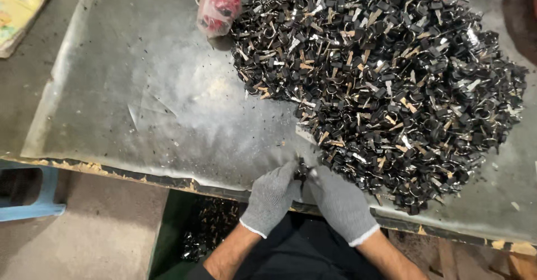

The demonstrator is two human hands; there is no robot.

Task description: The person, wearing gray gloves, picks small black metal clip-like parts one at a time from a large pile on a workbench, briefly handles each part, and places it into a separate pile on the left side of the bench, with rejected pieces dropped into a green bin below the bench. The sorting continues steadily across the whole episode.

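Both hands wear grey knit gloves and meet at the near edge of the table (pixel 140 90), which is covered with a worn grey sheet dusted with black specks. The left hand (pixel 272 196) and the right hand (pixel 339 201) are drawn close together, fingertips pressed onto one small black part (pixel 302 171) pinched between them just above the table edge; how each finger sits on it cannot be told, since the gloves hide the detail. That part lies at the near fringe of a large heap of parts (pixel 386 78), black pieces mixed with metal rings and pale tan and silver bits, which spreads over the right half of the table. At the far side, touching the heap's left margin, sits a small clear plastic bag (pixel 217 6), knotted or bunched at the top and holding red and dark items that cannot be identified. Below the table edge, to the left of the forearms, a green bin (pixel 168 235) stands on the floor and holds a quantity of the same dark parts (pixel 210 229). A blue stool (pixel 33 201) shows at the lower left, and a yellow printed pad (pixel 19 6) lies at the far left corner.
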